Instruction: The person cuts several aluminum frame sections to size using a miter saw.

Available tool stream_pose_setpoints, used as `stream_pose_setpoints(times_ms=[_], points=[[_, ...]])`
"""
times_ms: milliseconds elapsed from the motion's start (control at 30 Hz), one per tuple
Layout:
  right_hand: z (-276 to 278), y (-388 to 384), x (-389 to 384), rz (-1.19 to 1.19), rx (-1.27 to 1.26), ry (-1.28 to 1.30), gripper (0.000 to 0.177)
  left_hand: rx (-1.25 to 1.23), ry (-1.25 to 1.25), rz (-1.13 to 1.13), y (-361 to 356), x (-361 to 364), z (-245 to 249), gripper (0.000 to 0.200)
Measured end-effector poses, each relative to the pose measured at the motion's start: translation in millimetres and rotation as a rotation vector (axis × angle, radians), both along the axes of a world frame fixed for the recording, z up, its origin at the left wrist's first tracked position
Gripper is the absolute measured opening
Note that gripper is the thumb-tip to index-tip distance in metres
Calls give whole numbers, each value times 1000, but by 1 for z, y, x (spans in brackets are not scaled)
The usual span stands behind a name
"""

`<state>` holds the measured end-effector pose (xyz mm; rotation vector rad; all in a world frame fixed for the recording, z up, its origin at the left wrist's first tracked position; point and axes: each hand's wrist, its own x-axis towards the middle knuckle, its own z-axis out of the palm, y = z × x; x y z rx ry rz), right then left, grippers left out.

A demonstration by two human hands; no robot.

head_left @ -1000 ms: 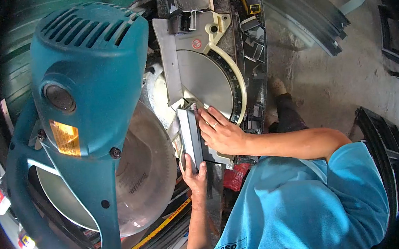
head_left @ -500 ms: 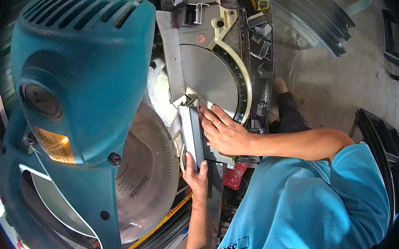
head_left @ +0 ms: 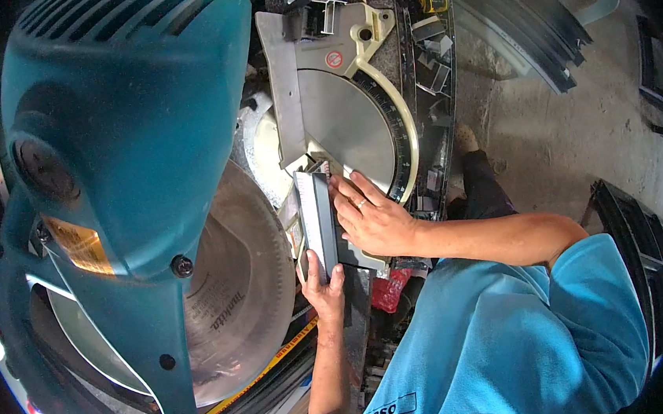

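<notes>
A short grey metal profile (head_left: pixel 316 216) lies lengthwise along the fence of a mitre saw, its cut end near the round turntable (head_left: pixel 348 130). My left hand (head_left: pixel 324 290) grips the profile's near end, thumb on the right side and fingers on the left. My right hand (head_left: pixel 372 219) rests beside the profile's right side, fingers extended and slightly apart, the fingertips touching or very near it. The teal saw head (head_left: pixel 127 122) fills the left of the view, with its toothed blade (head_left: pixel 238 310) to the left of both hands.
Metal offcuts (head_left: pixel 434 72) and a yellow-edged tape measure (head_left: pixel 437 3) lie beyond the turntable. Long dark profiles (head_left: pixel 524 24) lie at the upper right, dark frames (head_left: pixel 642 243) at the right edge. A red plastic piece (head_left: pixel 390 290) sits below the saw base.
The saw head and blade have shifted slightly to the left in view. Both hands and the profile stay almost where they were.
</notes>
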<state>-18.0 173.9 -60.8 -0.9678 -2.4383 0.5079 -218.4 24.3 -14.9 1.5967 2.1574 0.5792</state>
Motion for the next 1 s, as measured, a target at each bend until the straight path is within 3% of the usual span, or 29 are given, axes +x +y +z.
stream_pose_setpoints(times_ms=[433,1000], points=[[0,-1,0,-1,-16,17,62,-8,84,-31,6,5,6,65],[-2,-3,-1,-31,20,21,55,32,18,-22,6,5,1,66]])
